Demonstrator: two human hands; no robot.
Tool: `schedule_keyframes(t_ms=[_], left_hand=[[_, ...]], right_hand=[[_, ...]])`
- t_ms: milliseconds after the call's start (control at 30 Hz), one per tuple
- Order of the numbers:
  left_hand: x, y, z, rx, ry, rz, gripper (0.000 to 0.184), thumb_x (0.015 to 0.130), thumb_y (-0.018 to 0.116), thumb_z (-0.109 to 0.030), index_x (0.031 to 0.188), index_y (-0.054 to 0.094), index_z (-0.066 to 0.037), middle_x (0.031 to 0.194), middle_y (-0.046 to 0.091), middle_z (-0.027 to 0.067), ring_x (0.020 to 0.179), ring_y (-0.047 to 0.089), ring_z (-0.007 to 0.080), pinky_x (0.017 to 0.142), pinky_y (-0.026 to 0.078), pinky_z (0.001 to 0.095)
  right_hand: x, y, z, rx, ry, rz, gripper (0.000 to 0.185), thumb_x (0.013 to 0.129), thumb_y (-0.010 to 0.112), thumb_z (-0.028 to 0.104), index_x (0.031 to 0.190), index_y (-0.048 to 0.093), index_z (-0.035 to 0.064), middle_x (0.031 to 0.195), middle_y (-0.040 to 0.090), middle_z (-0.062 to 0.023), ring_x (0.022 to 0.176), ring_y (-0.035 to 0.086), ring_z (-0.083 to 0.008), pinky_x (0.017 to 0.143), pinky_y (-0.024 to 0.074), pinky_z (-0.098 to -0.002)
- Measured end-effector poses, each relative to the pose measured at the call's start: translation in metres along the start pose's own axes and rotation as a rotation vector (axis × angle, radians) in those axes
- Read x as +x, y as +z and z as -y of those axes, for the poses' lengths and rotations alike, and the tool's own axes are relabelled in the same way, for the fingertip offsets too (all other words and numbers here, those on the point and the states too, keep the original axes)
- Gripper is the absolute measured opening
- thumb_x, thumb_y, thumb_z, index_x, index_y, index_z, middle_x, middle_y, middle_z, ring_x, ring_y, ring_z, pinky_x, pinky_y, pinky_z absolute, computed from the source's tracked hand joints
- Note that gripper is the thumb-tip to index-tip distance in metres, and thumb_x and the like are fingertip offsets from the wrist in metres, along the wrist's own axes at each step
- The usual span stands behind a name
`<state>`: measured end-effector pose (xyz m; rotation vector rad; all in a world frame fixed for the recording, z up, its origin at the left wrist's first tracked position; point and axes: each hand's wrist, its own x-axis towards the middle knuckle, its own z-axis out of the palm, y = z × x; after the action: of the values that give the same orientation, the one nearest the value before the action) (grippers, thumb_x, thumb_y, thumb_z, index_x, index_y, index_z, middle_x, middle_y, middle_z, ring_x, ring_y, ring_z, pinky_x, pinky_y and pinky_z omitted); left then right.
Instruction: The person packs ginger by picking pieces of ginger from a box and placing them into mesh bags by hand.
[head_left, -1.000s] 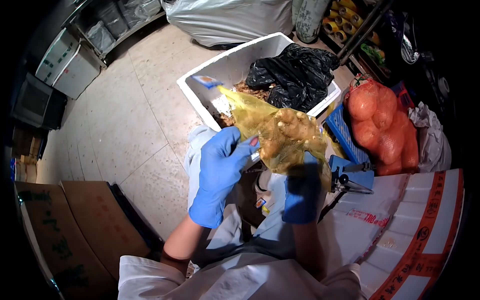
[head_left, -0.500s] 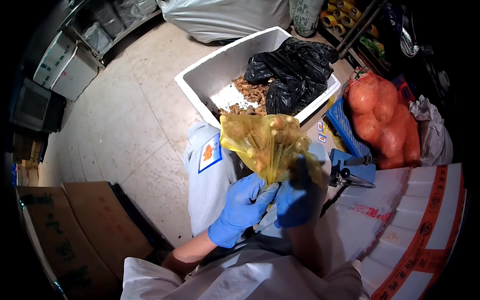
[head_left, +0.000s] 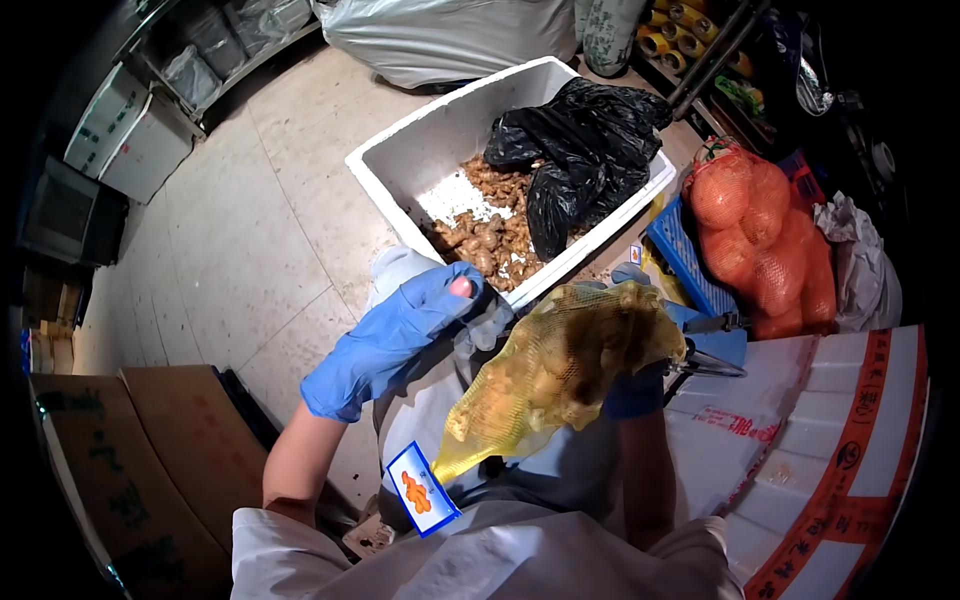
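A yellow mesh bag of ginger (head_left: 550, 365) lies tilted above my lap, its gathered end toward me. From that end hangs a blue-edged label (head_left: 410, 505) with an orange ginger picture. My right hand (head_left: 637, 392), in a blue glove, grips the bag's fuller end from behind and below; most of its fingers are hidden. My left hand (head_left: 395, 335), also blue-gloved, is apart from the bag on its left, fingers curled, with a bare fingertip showing through the glove. Something translucent sits by its fingers, and I cannot make out whether they hold it.
Ahead stands a white foam box (head_left: 400, 180) with loose ginger (head_left: 485, 240) and a black plastic bag (head_left: 590, 150). Red net sacks (head_left: 765, 240) and a blue crate (head_left: 690, 260) are at right. Taped foam boxes (head_left: 800, 430) flank my right, cardboard boxes (head_left: 200, 430) my left.
My left hand has let go of the bag's neck and moved up and left. The bag has swung over to the right, its neck and label now pointing toward me.
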<state>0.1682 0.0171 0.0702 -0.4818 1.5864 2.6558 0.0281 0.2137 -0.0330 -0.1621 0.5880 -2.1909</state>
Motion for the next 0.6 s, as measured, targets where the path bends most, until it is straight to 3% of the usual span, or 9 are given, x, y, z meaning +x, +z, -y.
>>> schedule_keyframes(t_ms=[33, 100, 200, 300, 367, 433, 500, 533, 600], left_hand=[[0.000, 0.001, -0.004, -0.001, 0.000, -0.003, 0.026, 0.080, 0.054, -0.030, 0.080, 0.049, -0.004, 0.067, 0.043, -0.0024, 0.064, 0.040, 0.0059, 0.061, 0.035, 0.0188], [0.001, 0.003, -0.009, 0.478, 0.003, 0.144, 0.031, 0.077, 0.057, -0.035, 0.073, 0.049, -0.005, 0.063, 0.038, -0.0033, 0.060, 0.035, 0.0057, 0.055, 0.032, 0.0202], [-0.005, 0.009, -0.017, 0.524, -0.063, 0.046, 0.033, 0.073, 0.061, -0.036, 0.068, 0.049, -0.005, 0.061, 0.034, -0.0039, 0.059, 0.034, 0.0049, 0.053, 0.031, 0.0209], [-0.006, 0.005, -0.008, 0.520, 0.029, 0.038, 0.027, 0.074, 0.062, -0.026, 0.066, 0.049, -0.004, 0.061, 0.035, -0.0035, 0.057, 0.034, 0.0048, 0.051, 0.031, 0.0209], [-0.007, 0.005, -0.001, 0.439, 0.083, 0.063, 0.025, 0.074, 0.062, -0.022, 0.066, 0.049, -0.003, 0.061, 0.035, -0.0030, 0.057, 0.034, 0.0051, 0.051, 0.031, 0.0210], [-0.006, 0.005, 0.004, 0.445, 0.316, -0.018, 0.023, 0.075, 0.061, -0.018, 0.065, 0.048, -0.002, 0.060, 0.037, -0.0020, 0.056, 0.034, 0.0057, 0.050, 0.030, 0.0214], [-0.003, 0.012, -0.003, 0.487, 0.281, -0.058, 0.022, 0.075, 0.060, -0.017, 0.064, 0.048, -0.002, 0.060, 0.038, -0.0014, 0.056, 0.035, 0.0060, 0.050, 0.030, 0.0214], [-0.001, 0.015, -0.005, 0.528, 0.246, -0.103, 0.022, 0.074, 0.060, -0.016, 0.064, 0.048, -0.002, 0.059, 0.039, -0.0009, 0.056, 0.036, 0.0064, 0.050, 0.030, 0.0214], [0.011, 0.015, -0.004, 0.568, 0.323, -0.099, 0.024, 0.075, 0.060, -0.018, 0.063, 0.048, -0.001, 0.058, 0.039, -0.0002, 0.056, 0.036, 0.0067, 0.050, 0.030, 0.0221]], right_hand=[[-0.003, 0.029, 0.005, 0.070, 0.046, 0.165, 0.048, 0.069, 0.060, 0.033, 0.096, 0.046, -0.0035, 0.091, 0.053, -0.0140, 0.084, 0.052, -0.0280, 0.075, 0.0438, -0.0400], [-0.006, 0.022, 0.004, 0.142, 0.093, 0.331, 0.051, 0.067, 0.063, 0.035, 0.096, 0.046, -0.0033, 0.089, 0.054, -0.0128, 0.082, 0.053, -0.0274, 0.074, 0.0442, -0.0397], [-0.010, -0.032, -0.005, -0.338, -0.166, 0.342, 0.047, 0.085, 0.038, 0.035, 0.119, 0.034, 0.0034, 0.115, 0.040, -0.0163, 0.100, 0.045, -0.0308, 0.079, 0.0429, -0.0447], [-0.006, -0.010, -0.005, -0.188, -0.056, 0.375, 0.060, 0.065, 0.061, 0.047, 0.097, 0.050, -0.0030, 0.092, 0.055, -0.0199, 0.091, 0.051, -0.0320, 0.080, 0.0407, -0.0427], [-0.006, -0.006, -0.007, -0.129, -0.054, 0.418, 0.054, 0.073, 0.050, 0.042, 0.105, 0.044, -0.0014, 0.097, 0.051, -0.0183, 0.092, 0.051, -0.0302, 0.081, 0.0418, -0.0404], [-0.006, -0.002, -0.008, -0.072, -0.057, 0.461, 0.048, 0.081, 0.040, 0.037, 0.113, 0.037, 0.0002, 0.103, 0.048, -0.0166, 0.092, 0.051, -0.0285, 0.081, 0.0428, -0.0381], [-0.004, 0.002, -0.005, -0.043, -0.058, 0.483, 0.046, 0.085, 0.035, 0.034, 0.117, 0.034, 0.0010, 0.105, 0.047, -0.0158, 0.092, 0.050, -0.0276, 0.081, 0.0434, -0.0369], [-0.002, 0.004, -0.002, 0.076, 0.208, 0.499, 0.046, 0.085, 0.034, 0.035, 0.116, 0.034, 0.0001, 0.105, 0.047, -0.0154, 0.094, 0.049, -0.0264, 0.082, 0.0423, -0.0367], [-0.003, 0.016, 0.001, 0.194, 0.478, 0.509, 0.047, 0.086, 0.033, 0.035, 0.116, 0.034, -0.0007, 0.104, 0.047, -0.0150, 0.096, 0.048, -0.0251, 0.084, 0.0413, -0.0366]])
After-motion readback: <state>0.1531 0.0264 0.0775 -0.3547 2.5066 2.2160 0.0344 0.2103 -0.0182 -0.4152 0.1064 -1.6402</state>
